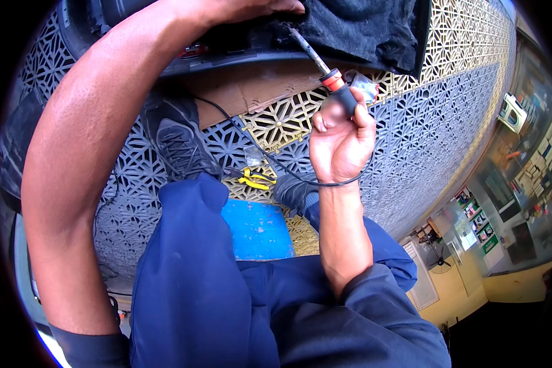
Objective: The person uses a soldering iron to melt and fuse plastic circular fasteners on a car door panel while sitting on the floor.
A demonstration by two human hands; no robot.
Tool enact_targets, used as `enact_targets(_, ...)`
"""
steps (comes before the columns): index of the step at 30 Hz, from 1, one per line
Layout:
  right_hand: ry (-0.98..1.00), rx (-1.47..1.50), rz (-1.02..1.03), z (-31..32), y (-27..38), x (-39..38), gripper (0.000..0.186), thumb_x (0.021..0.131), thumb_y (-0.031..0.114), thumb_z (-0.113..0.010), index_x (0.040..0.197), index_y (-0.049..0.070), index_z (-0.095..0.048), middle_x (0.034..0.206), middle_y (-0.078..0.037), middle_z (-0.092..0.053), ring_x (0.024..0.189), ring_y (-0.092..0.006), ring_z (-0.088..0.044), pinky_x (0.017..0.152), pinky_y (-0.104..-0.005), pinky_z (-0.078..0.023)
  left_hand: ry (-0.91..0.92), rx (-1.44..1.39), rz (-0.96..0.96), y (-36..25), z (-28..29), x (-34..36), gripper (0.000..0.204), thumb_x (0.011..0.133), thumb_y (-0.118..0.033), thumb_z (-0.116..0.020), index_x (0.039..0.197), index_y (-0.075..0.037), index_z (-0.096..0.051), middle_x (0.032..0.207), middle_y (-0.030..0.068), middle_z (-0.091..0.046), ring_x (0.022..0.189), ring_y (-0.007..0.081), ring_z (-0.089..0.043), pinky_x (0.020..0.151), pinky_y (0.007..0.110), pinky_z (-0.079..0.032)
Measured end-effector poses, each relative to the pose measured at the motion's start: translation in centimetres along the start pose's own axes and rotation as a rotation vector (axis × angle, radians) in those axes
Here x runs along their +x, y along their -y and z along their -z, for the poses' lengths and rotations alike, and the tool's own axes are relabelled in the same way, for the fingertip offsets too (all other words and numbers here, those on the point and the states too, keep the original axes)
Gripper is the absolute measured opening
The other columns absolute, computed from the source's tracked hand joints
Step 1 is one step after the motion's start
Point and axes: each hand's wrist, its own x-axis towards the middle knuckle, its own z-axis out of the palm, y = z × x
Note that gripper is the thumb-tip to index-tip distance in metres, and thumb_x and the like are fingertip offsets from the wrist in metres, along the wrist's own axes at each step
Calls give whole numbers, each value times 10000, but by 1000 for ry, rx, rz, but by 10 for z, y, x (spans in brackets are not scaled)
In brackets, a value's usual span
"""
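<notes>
Right hand [343, 138] is wrapped around the dark handle of a soldering iron [331, 80], palm turned up toward the camera, with the orange-red collar poking out past the fingers. The iron points up and a bit left, and its metal shaft runs up to the edge of a big black fuzzy-looking part [365, 30] at the top; it's too dark there to tell if the tip is actually touching. A thin black cable [334, 184] crosses the right wrist and trails off up and left over the floor. Left hand [257, 7] is up by that same black part, cut off by the top edge, so I can't tell if it's gripping anything or just resting there; one fingertip shows not far from the iron's tip. Just below the part there's a strip of brown cardboard [248, 89], plus a crinkly plastic packet [365, 86] right behind the iron's handle. Further down, between two dark shoes, there's a pair of pliers [254, 179] with yellow and black handles, with a small clear bag [253, 156] just above. A scuffed flat blue slab [257, 230] sits between the navy trouser legs [190, 276]. All that's on lattice floor tiles [423, 141], grey with yellowish patches, and way off right there's a yellow wall [515, 285] and a black fan [440, 260].
</notes>
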Motion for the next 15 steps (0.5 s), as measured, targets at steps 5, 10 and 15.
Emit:
enact_targets(5, -25, 9, -10, 1, -2, 2, 304, 995, 233, -524, 1245, 72, -589, 827, -98, -626, 696, -179, -545, 628, -319, -450, 13, -18, 53, -1, -1, 5, 279, 737, -299, -821, 902, -103, -712, 1018, 94, -594, 995, 300, -539, 879, 425, -462)
enact_targets(10, -8, 31, -28, 13, -6, 8, 301, 996, 229, -523, 1244, 76, -598, 832, -95, -629, 702, -181, -543, 640, -326, -446, 7, -37, 61, 0, -2, 4, 276, 737, -292, -822, 902, -99, -714, 1012, 98, -591, 988, 300, -540, 883, 421, -461)
enact_targets(15, 0, 15, -55, 17, -8, 11, 287, 966, 249, -575, 1208, 114, -651, 835, -62, -593, 732, -169, -494, 677, -310, -411, 14, -56, 59, 0, -1, 4, 268, 743, -283, -818, 901, -96, -709, 1007, 98, -585, 983, 299, -535, 876, 419, -458)
